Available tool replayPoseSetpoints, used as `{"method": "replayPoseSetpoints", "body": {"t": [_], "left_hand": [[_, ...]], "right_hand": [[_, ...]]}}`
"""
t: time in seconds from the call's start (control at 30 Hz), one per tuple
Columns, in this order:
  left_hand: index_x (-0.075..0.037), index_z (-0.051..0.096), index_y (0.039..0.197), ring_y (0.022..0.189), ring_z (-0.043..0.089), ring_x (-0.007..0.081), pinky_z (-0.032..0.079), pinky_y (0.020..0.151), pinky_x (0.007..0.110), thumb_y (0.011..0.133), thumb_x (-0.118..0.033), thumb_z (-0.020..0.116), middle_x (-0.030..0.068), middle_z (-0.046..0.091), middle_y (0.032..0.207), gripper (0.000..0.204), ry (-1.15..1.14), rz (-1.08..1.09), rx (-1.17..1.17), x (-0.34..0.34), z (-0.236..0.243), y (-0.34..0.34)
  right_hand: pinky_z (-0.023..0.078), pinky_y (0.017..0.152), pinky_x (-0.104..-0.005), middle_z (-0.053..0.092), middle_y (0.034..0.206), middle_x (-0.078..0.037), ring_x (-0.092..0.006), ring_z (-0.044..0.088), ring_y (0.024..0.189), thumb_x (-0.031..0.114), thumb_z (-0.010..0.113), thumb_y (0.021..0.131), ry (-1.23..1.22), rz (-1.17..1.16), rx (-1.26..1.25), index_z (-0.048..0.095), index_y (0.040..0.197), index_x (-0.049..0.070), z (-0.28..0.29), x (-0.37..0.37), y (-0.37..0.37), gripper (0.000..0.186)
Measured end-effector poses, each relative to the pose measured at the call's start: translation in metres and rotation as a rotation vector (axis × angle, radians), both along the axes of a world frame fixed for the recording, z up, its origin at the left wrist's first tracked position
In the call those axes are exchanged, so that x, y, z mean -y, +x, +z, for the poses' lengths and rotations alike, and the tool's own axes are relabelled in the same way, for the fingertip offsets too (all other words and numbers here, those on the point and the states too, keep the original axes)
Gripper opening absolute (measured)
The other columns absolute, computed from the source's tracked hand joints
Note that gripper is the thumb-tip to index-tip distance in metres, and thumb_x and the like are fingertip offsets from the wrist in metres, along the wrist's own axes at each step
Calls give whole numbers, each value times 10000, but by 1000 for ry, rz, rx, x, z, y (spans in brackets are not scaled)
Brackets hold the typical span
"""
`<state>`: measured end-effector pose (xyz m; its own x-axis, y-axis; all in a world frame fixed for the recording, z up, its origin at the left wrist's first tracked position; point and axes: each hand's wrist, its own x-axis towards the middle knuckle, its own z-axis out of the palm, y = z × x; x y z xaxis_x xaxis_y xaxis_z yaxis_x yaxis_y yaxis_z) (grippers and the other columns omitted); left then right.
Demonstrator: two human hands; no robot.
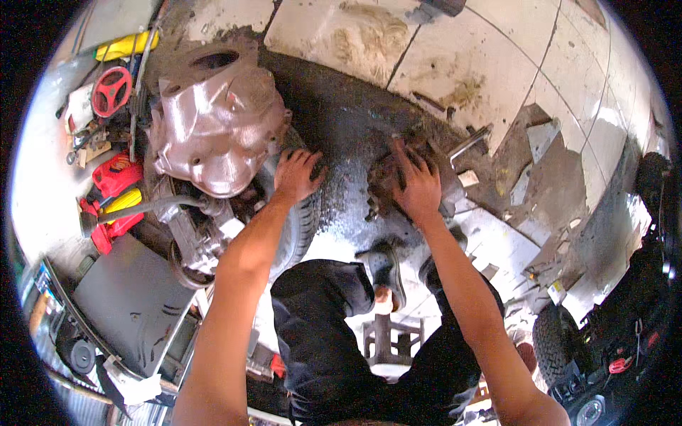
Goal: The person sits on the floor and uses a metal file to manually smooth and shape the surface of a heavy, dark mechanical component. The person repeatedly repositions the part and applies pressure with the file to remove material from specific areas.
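Under right hand [419, 186], rough, grimy, dark metal part [382, 182], left hand [299, 175] at tyre [305, 221], both grips unclear

No words, numbers or signs can be read here. Whether the red and yellow object [124, 201] at left bears a label is hard to tell.

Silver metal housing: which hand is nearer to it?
Left. The left hand is just right of the silver metal housing; the right hand is farther right, on a dark part.
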<state>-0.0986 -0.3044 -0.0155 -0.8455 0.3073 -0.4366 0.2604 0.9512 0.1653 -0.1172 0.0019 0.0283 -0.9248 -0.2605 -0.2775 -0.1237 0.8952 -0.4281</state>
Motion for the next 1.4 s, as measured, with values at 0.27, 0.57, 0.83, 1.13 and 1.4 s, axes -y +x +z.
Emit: {"method": "replayPoseSetpoints", "body": {"t": [0.27,0.57,0.83,1.13,1.4], "left_hand": [[-147,581,1294,1269,464,243,299,1085,503,817,-483,641,74,606,1241,587,47,-111,35,3,-4,-4],[-131,578,1292,1304,439,299,313,1080,550,844,-544,623,111,560,1303,611,32,-84,20,-8,7,-9],[-149,539,1364,1358,406,325,303,1098,557,882,-632,533,135,490,1435,682,87,295,66,-40,10,10],[-69,451,1411,1295,464,384,406,1063,418,888,-336,640,208,483,1415,616,434,611,445,-184,79,77],[43,182,1503,1450,228,386,311,1158,425,826,-335,727,245,252,1549,948,126,339,231,-230,95,85]], "right_hand": [[342,1096,-522,611,1276,-93,-283,512,1248,269,718,760,0,59,-3,392,1474,241,1,-6,1,785],[399,1049,-521,631,1244,-94,-303,533,1217,310,690,783,-58,55,-18,416,1457,252,-5,-11,3,730],[457,973,-526,663,1192,-121,-368,565,1164,249,647,806,-159,113,-77,580,1315,219,-6,-12,7,515],[341,1103,-511,572,1341,-128,-385,426,1315,113,600,837,-210,131,-11,566,1309,101,20,-56,68,473],[180,1179,-568,375,1540,-44,-393,221,1455,149,621,830,89,64,134,350,1500,203,57,-77,84,725]]}}
